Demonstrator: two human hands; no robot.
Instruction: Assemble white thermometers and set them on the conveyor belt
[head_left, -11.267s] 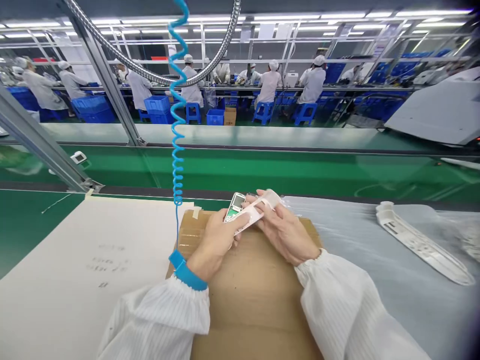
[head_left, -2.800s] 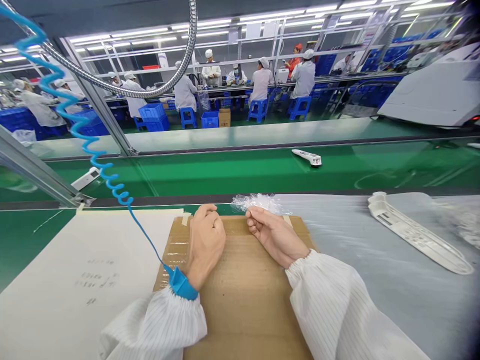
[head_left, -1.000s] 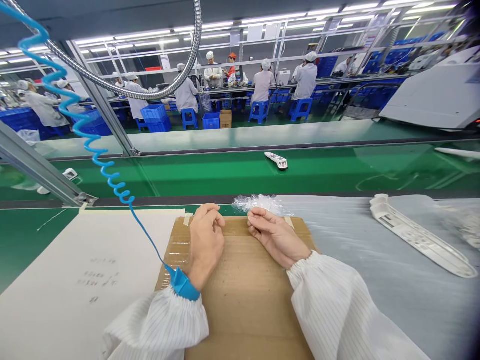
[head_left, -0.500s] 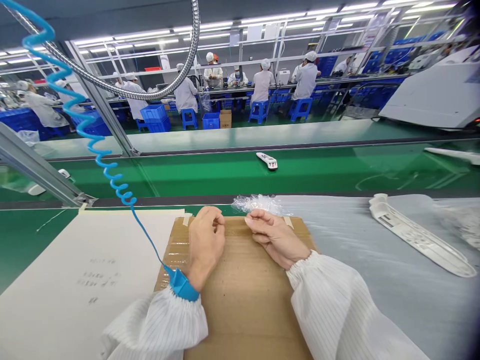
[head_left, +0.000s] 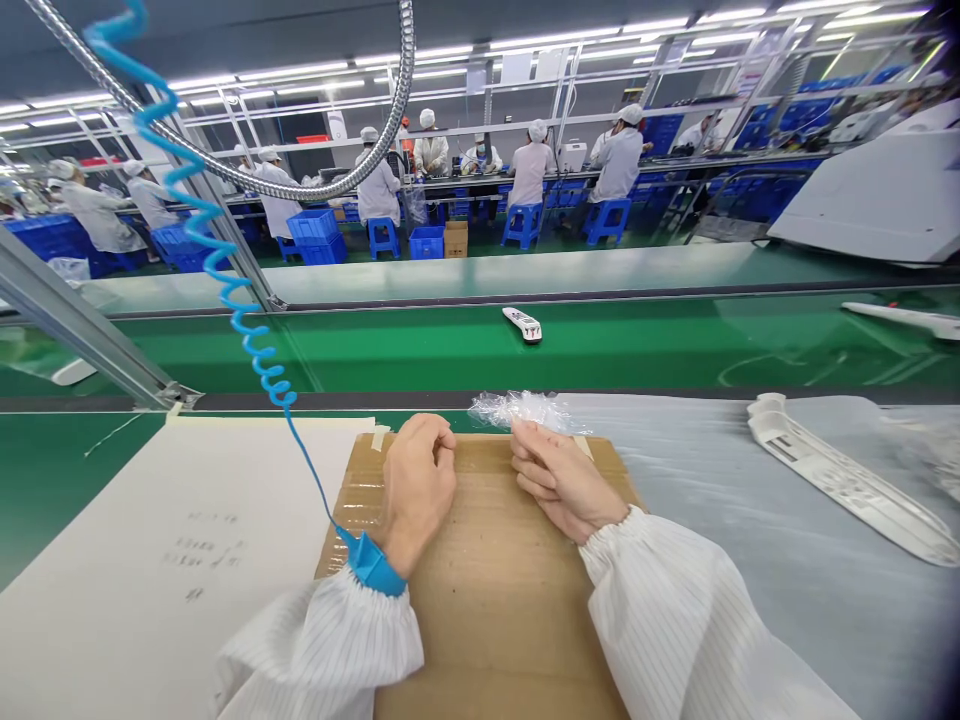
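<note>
My left hand (head_left: 420, 485) is closed, its fingers curled down above the upper left part of a brown cardboard sheet (head_left: 495, 610). Its fingertips are hidden, so whatever they may grip does not show. A blue wrist strap (head_left: 374, 563) circles that wrist, with a coiled blue cord (head_left: 255, 340) rising from it. Thumb and fingers of my right hand (head_left: 562, 480) are pressed together in a pinch near the sheet's upper right edge. I cannot make out anything between them. Just behind those fingertips lies crumpled clear plastic (head_left: 517, 408).
White paper (head_left: 97, 560) with faint writing lies left. At right, a long white plastic shell (head_left: 847, 480) rests on a grey sheet (head_left: 690, 520). A small white device (head_left: 523, 325) sits on the green conveyor belt (head_left: 405, 350). A metal post (head_left: 97, 320) stands left; co-workers sit beyond.
My right hand has moved slightly right, widening the space between my hands. The small white device has shifted left along the belt. My left hand stays curled in about the same place.
</note>
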